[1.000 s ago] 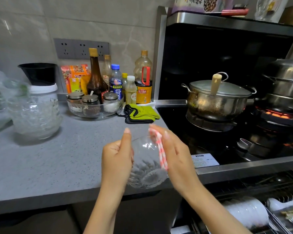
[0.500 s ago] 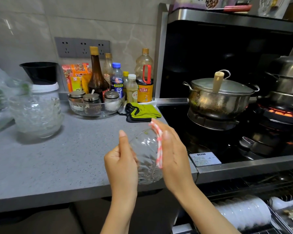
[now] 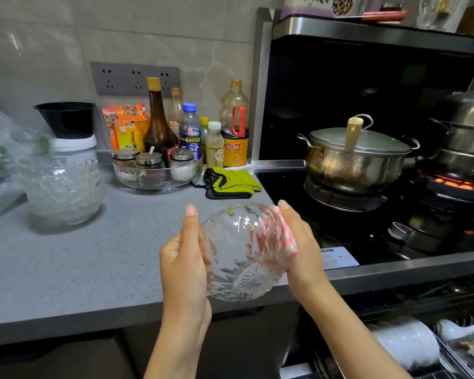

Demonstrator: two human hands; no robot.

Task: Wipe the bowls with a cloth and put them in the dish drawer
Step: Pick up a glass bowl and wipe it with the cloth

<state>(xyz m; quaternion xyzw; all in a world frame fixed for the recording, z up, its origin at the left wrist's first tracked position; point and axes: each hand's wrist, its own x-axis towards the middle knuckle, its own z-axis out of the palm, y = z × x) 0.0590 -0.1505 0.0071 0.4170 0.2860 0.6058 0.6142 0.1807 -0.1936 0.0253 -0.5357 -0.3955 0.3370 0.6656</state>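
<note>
Head | bowl (image 3: 238,250) tipped, mouth away, base toward camera | right hand (image 3: 305,258) holds cloth (image 3: 290,240)

A grey speckled countertop (image 3: 66,269) runs beneath a pale tiled wall (image 3: 175,28) fitted with a strip of grey sockets (image 3: 134,79). At right, a black stove (image 3: 282,184) in a steel-framed alcove (image 3: 340,86) carries a lidded steel pot (image 3: 353,162), while a burner (image 3: 449,185) glows orange under a stacked steamer (image 3: 465,132).

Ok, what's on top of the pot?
A metal lid covers the pot, and a wooden handle sticks up at its middle. The lid hides whatever is inside the pot.
</note>
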